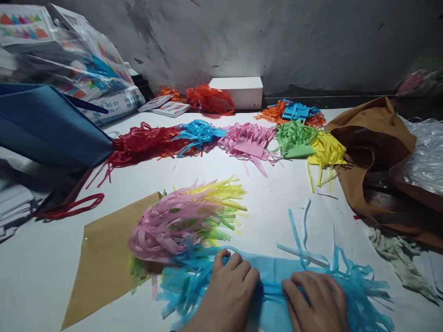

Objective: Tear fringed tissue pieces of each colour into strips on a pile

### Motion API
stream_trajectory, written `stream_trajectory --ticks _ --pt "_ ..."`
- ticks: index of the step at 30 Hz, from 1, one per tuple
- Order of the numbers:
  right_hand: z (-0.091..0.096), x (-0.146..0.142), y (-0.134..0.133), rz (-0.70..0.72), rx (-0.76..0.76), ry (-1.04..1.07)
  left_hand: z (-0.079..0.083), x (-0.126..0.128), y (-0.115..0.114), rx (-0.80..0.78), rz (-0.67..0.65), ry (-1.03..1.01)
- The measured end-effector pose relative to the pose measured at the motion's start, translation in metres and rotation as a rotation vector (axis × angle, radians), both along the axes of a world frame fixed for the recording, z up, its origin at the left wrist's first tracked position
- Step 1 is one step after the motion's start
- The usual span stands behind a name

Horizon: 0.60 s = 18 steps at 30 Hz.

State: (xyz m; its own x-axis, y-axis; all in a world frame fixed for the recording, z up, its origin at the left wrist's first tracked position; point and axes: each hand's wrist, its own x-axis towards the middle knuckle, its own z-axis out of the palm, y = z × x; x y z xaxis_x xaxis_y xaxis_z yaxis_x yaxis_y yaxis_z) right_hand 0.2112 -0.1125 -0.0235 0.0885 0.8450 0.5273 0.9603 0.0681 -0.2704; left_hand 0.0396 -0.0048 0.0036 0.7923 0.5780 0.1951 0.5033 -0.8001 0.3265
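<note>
Left hand (230,293) pressed flat, fingers curled down onto blue fringe (273,281) at the near edge of the surface (41,272); no closed grip, palm simply bearing on the paper. Right hand (316,299) just beside it, likewise spread flat on the same blue sheet, fingers bent, nothing pinched that can be seen. Between the two hands, the uncut middle band of the blue paper, gathered into a small fold. Cut strips fanning out left and right of the hands, a few curling upward past the right hand.

Just behind the left hand, touching the blue strips: a stacked bundle (187,216) of pink, yellow and green fringe, lying partly on a brown sheet (104,258).

Farther back, in a row across the surface: red pile (141,143), blue pile (197,133), pink pile (247,143), green pile (294,138), yellow pile (325,152). Behind those, orange and blue strips (294,113), a white box (238,92) against the wall, a red bag (207,99) beside it.

At the right, brown cloth (374,152); at the left, blue cloth (48,124) and plastic packs (69,55).
</note>
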Motion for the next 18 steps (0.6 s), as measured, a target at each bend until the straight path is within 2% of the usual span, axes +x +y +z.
stream_trajectory --ticks 2,4,9,14,18 --pt "-0.003 -0.005 0.004 0.121 0.051 0.016 0.000 -0.001 0.002 -0.017 -0.014 -0.015" --pt "-0.007 -0.007 0.007 0.181 0.061 0.035 -0.001 -0.003 0.004 -0.009 -0.039 -0.057" --pt "-0.007 -0.010 0.013 0.160 0.059 0.141 -0.004 -0.005 0.005 0.070 -0.159 -0.183" --pt "-0.003 -0.016 0.017 0.192 0.040 0.080 -0.006 -0.004 0.003 0.076 -0.175 -0.205" --pt "-0.004 0.004 0.005 0.206 0.057 0.047 -0.011 -0.006 0.004 0.079 -0.185 -0.198"
